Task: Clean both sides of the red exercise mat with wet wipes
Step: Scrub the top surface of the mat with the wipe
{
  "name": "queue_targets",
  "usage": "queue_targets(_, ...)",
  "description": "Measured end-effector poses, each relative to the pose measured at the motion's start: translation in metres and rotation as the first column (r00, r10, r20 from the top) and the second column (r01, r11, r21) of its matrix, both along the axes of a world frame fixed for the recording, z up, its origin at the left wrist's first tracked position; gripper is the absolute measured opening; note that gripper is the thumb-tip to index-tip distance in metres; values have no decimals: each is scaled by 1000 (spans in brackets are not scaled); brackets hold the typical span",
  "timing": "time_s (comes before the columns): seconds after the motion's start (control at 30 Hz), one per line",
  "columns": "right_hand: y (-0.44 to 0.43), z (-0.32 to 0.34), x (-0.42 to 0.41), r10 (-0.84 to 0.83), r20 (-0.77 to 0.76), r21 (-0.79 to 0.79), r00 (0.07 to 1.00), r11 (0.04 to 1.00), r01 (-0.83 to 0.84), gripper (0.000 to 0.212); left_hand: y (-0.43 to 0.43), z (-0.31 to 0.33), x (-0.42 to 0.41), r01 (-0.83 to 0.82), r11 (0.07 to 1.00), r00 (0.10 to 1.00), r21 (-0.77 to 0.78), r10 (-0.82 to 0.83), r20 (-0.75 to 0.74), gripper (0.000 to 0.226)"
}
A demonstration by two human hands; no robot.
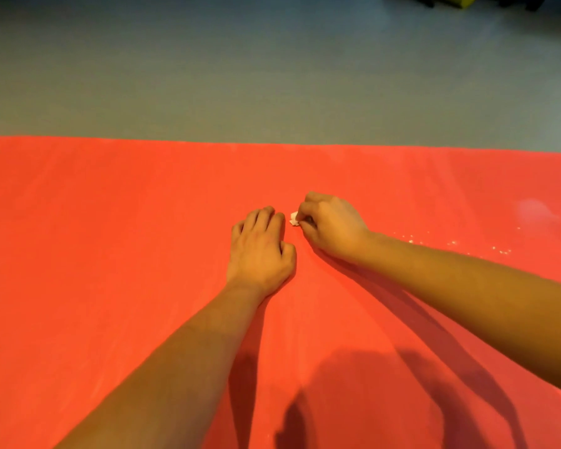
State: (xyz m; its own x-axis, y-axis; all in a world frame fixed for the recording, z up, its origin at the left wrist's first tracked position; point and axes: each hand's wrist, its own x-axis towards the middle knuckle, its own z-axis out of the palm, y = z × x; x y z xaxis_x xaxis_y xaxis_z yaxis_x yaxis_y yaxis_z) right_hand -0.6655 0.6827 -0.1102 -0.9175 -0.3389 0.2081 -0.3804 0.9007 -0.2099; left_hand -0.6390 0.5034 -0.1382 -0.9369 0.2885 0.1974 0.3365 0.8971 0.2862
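Across the upper half of the view lies a smooth grey floor [272, 76], matt and evenly lit. In its far right corner stand a rounded yellow object [463, 0] and dark furniture legs [531, 3], both cut off by the frame and too blurred to identify.

The flat red exercise mat [110, 205] lies spread on the floor and fills the lower half of the view from left to right. Its far edge runs nearly straight across, and its left, right and near edges are out of frame. The surface shows faint pale streaks. Dark shadows of the arms and head fall on its near part.

Both bare forearms reach onto the mat's middle. The left hand [259, 251] rests palm down on the mat with its fingers loosely bent and its thumb tucked in. It holds nothing visible. Just beside it, toward the right, the right hand [332, 226] is curled with its knuckles up. Its fingertips pinch a small crumpled white wet wipe [294, 219] against the mat.

Near the mat's right edge is a cloudy pale smear [531, 209]. Between the smear and the right forearm lie scattered tiny white crumbs [450, 243].
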Motion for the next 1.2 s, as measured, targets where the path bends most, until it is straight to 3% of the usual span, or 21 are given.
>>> queue_targets(0.2, 14, 0, -95, -244, 32, -51, 969, 968, 245, 21, 8, -3, -19, -2, 999, 1000, -35, 1, -28, 57)
queue_targets(0.4, 27, 6, -175, -392, 38, -2, 919, 920, 392, 23, 9, -6, -21, 31, 998, 999, -50, -32, -3, 62)
queue_targets(0.57, 27, 4, -167, -376, 33, -13, 926, 926, 377, 23, 8, -5, -22, 31, 999, 1000, -39, -31, -2, 61)
queue_targets(0.77, 25, -6, -124, -208, -32, 31, 978, 977, 209, 21, 10, -4, -24, 36, 998, 999, -49, -36, -8, 60)
queue_targets(1.0, 33, 2, -179, -335, -20, 83, 942, 938, 336, 23, 11, -6, -24, 28, 998, 999, -48, -29, -14, 61)
queue_targets(1.2, 31, 12, -177, -316, -5, 147, 949, 938, 313, 23, 12, -5, -25, 28, 999, 999, -27, -28, -16, 60)
